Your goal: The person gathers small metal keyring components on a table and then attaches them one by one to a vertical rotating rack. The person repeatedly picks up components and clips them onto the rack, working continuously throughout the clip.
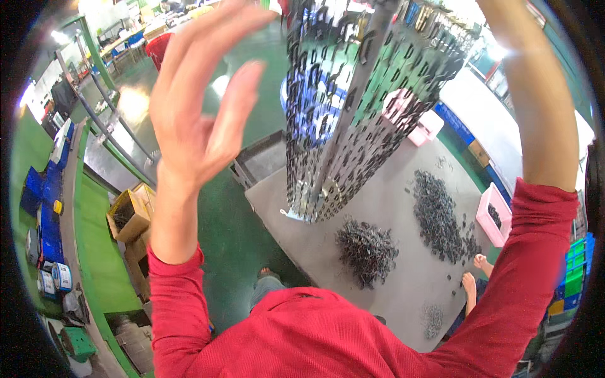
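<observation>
My left hand (201, 107) is raised at the upper left, slightly blurred, with its fingers stretched and the thumb apart. It holds nothing that I can see. Right of it stands a tall hanging rack (353, 113) with a grey central bar, covered in rows of small black loop-shaped parts. A gap shows between the hand and the rack. My right forearm (535, 94) reaches up past the rack's right side, and its hand is cut off by the top edge. The rack's narrow lower end (299, 215) appears over the grey table (290, 242).
On the table lie a dark heap of thin black parts (367, 252) and a wider pile of small black pieces (438, 214). A pink bin (493, 217) is at the right, near another person's hands (469, 286). Cardboard boxes (129, 217) stand at the left.
</observation>
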Motion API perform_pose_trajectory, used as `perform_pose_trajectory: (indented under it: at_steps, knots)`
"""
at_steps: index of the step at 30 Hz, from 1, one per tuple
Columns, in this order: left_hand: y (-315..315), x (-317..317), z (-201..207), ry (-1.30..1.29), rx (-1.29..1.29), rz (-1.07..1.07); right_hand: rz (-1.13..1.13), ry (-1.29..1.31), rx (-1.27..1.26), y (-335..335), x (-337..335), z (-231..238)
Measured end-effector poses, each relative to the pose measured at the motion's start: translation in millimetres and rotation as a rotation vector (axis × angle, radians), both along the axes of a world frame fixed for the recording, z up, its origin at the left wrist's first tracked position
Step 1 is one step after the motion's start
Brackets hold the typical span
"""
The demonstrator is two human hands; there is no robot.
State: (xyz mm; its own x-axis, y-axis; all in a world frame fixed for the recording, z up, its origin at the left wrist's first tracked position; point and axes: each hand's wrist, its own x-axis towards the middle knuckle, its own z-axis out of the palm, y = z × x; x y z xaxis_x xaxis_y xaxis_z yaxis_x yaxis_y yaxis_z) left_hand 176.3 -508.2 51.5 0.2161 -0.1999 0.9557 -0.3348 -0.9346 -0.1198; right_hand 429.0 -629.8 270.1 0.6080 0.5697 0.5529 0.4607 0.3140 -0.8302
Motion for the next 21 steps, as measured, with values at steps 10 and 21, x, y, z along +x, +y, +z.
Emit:
perform_pose_trajectory:
  at_steps: [10,21]
  knots:
    - [-65,67,132,0.536,0.565,-0.134,-0.128,-0.167,-0.413,-23,-17,6]
    - [-81,120,138,0.860,0.514,-0.371,-0.400,-0.446,-0.448,-72,-10,15]
